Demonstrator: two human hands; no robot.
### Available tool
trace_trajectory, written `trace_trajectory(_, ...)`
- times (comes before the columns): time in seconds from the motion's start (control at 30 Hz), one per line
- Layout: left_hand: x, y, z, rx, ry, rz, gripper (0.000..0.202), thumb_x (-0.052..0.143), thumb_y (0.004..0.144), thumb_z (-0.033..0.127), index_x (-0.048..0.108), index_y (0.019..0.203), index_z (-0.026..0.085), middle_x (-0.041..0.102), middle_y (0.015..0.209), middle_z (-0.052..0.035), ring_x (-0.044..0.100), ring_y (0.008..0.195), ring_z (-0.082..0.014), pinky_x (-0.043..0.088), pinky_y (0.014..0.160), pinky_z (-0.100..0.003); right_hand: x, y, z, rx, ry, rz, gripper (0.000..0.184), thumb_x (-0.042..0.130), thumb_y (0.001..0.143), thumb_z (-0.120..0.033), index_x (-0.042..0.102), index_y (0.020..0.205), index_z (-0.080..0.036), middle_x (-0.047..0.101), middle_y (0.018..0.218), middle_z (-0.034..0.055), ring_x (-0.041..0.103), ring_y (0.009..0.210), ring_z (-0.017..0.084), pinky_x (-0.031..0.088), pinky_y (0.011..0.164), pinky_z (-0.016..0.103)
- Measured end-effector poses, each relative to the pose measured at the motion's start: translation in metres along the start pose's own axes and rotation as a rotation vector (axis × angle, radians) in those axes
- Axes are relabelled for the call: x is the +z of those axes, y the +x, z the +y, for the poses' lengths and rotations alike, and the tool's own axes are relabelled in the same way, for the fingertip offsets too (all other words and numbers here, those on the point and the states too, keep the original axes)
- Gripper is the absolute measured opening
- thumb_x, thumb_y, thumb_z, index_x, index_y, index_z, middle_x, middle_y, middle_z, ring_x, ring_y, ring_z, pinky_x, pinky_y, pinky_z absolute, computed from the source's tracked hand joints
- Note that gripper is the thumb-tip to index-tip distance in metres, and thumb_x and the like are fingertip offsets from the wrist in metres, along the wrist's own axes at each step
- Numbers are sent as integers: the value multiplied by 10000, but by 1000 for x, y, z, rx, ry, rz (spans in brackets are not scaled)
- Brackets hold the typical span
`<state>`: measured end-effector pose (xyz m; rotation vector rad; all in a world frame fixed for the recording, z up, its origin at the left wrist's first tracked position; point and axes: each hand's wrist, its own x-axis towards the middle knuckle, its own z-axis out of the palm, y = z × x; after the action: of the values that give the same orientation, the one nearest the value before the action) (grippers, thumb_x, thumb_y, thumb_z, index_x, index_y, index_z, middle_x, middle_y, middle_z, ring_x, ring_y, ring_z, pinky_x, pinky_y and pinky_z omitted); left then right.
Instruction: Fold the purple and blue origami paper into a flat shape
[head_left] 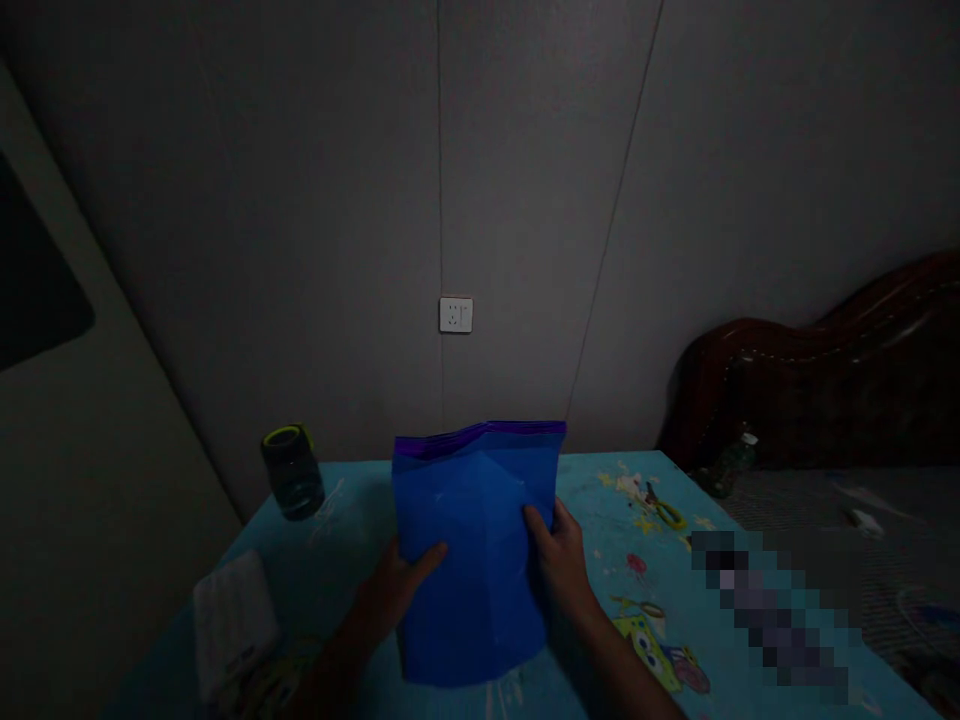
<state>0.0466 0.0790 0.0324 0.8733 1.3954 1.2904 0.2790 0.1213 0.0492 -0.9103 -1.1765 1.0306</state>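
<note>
A blue paper-like bag (476, 560) with a purple inner edge along its top stands upright before me, above the table. On its left side my left hand (401, 585) grips it, thumb lying across the front. My right hand (559, 545) holds the opposite side the same way, thumb on the front and fingers behind. The fingers behind the bag are mostly hidden. At the top, the bag's layers look slightly parted; what is inside cannot be seen.
The table wears a blue cartoon-print cloth (600, 590). At left are a dark cup (292, 475) and a white packet (236, 620). Yellow-handled scissors (664, 508) lie at right, near a blurred-out patch. A clear bottle (735, 465) stands beyond the table's right edge, by a bed headboard (817, 390).
</note>
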Motion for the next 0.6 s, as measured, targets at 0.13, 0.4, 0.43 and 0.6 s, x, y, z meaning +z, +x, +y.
trace_trajectory(0.13, 2, -1, -7, -74, -214, -158, 640, 822, 688, 509, 650, 1196, 161, 757, 1104, -147, 740, 950, -323, 595, 833, -426, -4, 2, 7, 191, 51, -107, 444, 720, 790, -558, 712, 1036, -189, 785, 963, 70, 725, 791, 259, 574, 760, 381)
trace_trajectory(0.4, 6, 3, -5, -126, -228, -63, 522, 815, 696, 496, 708, 1078, 158, 787, 986, -120, 753, 876, -302, 599, 756, -374, -8, -2, 26, 235, -62, -264, 497, 705, 784, -584, 726, 1037, -157, 782, 927, 88, 724, 822, 281, 567, 781, 409)
trace_trajectory(0.43, 6, 3, -6, -143, -231, -64, 509, 812, 698, 499, 712, 1063, 159, 790, 960, -117, 753, 871, -304, 598, 754, -374, -8, -1, 27, 186, -112, -232, 491, 703, 784, -580, 730, 1019, -150, 781, 926, 88, 718, 820, 281, 563, 779, 402)
trace_trajectory(0.6, 5, -3, -7, -215, -287, -151, 489, 807, 707, 465, 694, 1089, 182, 782, 996, -112, 741, 927, -306, 593, 802, -400, -16, 6, 31, 154, -144, -14, 467, 656, 815, -574, 712, 999, -149, 777, 913, 84, 697, 755, 258, 546, 685, 336)
